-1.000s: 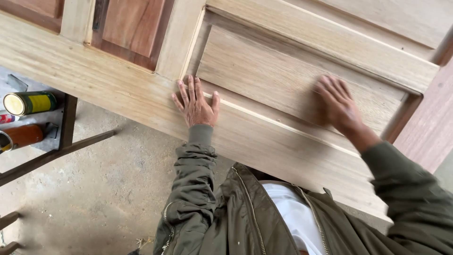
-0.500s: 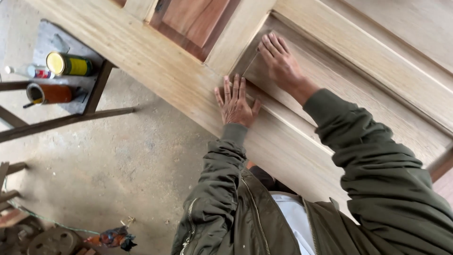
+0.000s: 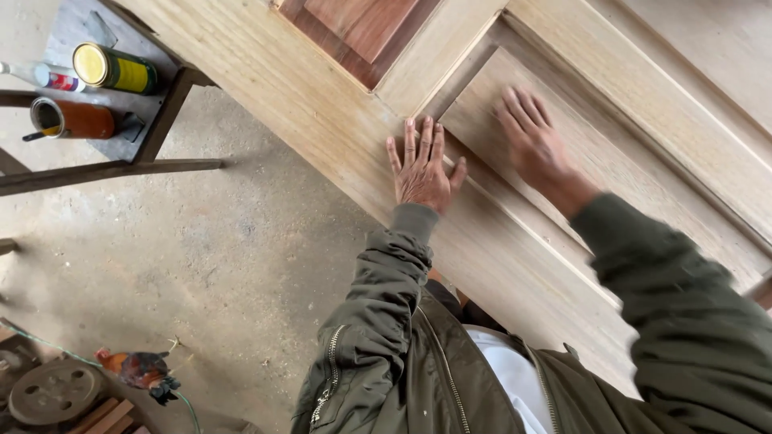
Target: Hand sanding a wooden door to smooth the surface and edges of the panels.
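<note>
pale grainy wood door (image 3: 265,72) under flat, spread left hand (image 3: 422,165) and right hand (image 3: 532,141).

My left hand (image 3: 424,170) lies flat, fingers spread, on the pale rail of the unfinished wooden door (image 3: 265,80). My right hand (image 3: 532,145), blurred, presses palm-down on the door's recessed light panel (image 3: 619,173), just beside the left. The door lies flat, grain showing.

Dusty grey concrete floor (image 3: 201,257) in soft daylight; far left, a dark wooden stand (image 3: 153,128) holds tins (image 3: 112,68); near left, a rusty metal disc (image 3: 52,392)
</note>
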